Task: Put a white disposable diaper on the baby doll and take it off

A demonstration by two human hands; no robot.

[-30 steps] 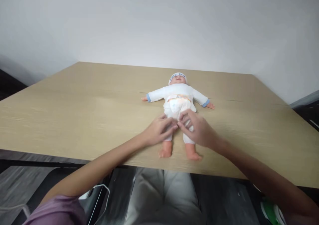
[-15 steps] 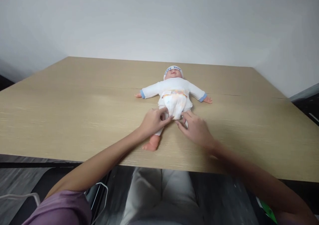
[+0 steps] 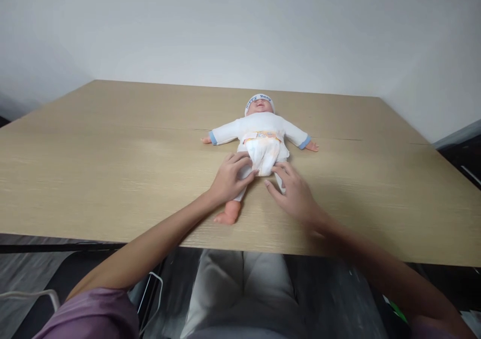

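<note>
A baby doll (image 3: 259,128) lies on its back on the wooden table (image 3: 112,168), arms spread, in a white top, white cap and a diaper (image 3: 263,151). My left hand (image 3: 229,179) is curled around the doll's left-side thigh in white trousers, just below the diaper. My right hand (image 3: 293,194) covers the other leg, fingers bent and touching the trouser fabric by the diaper's lower edge. One bare doll foot (image 3: 227,216) shows below my left hand; the other foot is hidden under my right hand.
The table's near edge runs just below the doll's foot, with my lap in grey trousers (image 3: 240,294) beneath it. A white cable (image 3: 150,284) hangs at lower left. A plain white wall (image 3: 240,28) stands behind the table.
Both hands have slid up the doll's legs toward the diaper. The doll's right-side foot, visible a second ago, is now covered by my right hand. The view has shifted slightly.
</note>
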